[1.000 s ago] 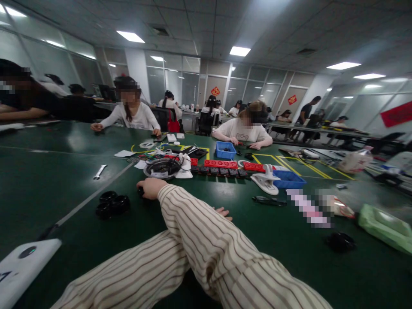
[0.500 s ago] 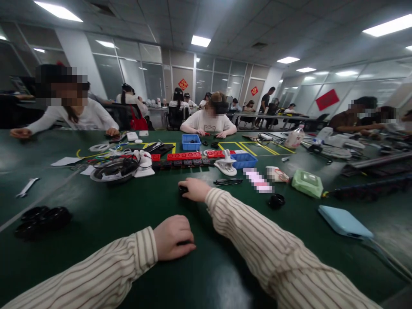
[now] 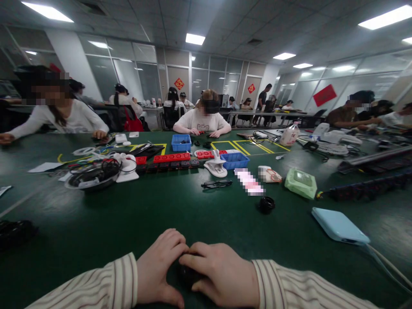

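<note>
A dark, rounded black object sits low in front of me, mostly covered by my right hand, whose fingers wrap over its top and right side. My left hand is just left of it, thumb and fingers apart in a curve, its fingertips meeting those of my right hand. Whether the left hand touches the object I cannot tell. Beyond my hands, a similar black round part stands on the green table. More black parts lie at the left edge.
Farther off are black-framed glasses, a white clip-on item, red power strips and two blue bins. To the right lie a green pack and a light blue box with a cable. A metal bowl holds cables. Co-workers sit around.
My right hand has drawn back toward me with the black object. My left hand has opened and come up beside it. The view has turned slightly right.
</note>
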A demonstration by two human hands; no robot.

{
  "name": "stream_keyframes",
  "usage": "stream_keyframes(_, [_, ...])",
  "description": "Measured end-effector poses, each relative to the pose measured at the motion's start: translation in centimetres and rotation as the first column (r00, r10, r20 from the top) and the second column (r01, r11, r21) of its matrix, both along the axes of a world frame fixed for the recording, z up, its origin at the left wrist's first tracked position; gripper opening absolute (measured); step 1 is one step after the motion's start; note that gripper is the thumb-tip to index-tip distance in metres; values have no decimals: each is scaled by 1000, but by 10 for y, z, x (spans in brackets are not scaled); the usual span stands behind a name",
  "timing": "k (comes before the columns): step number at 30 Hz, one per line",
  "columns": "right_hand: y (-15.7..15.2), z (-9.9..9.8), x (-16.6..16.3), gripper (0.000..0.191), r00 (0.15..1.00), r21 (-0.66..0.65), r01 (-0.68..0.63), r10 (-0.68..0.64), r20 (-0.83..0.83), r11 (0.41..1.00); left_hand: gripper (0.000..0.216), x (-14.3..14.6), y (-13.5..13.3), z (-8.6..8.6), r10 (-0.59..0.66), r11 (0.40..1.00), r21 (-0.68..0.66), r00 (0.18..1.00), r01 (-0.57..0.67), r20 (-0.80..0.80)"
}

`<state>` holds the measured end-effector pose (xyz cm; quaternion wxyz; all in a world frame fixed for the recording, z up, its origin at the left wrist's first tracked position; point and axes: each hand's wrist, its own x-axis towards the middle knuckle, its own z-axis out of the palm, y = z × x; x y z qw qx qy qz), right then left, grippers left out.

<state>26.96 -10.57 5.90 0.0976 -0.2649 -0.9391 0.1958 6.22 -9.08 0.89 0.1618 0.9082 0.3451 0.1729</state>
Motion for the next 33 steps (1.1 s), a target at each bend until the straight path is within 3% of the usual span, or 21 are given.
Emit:
stream_keyframes(9, [34,-23,-19,43,980,118,-118,134,-147,986,41,-5,15,7,44,998,-39,999,-43,14])
stream_keyframes(17, [76,-31,-49,46,993,223,5,21,-118,975,30,-29,53,5,124,989,-92,990,-117,73])
stream_keyframes(23, [74,-35,-65,34,993,302,102,-78,-88,948,25,-29,52,9,148,980,-141,987,-139,56])
stream_keyframes(28, [69,-34,-68,34,984,350,139,-91,-151,926,36,-30,50,8,92,985,-155,994,-81,65])
stream_keyframes(33, [57,-31,-70,24,976,292,194,-154,-153,936,36,-29,49,6,54,985,-169,995,-38,89])
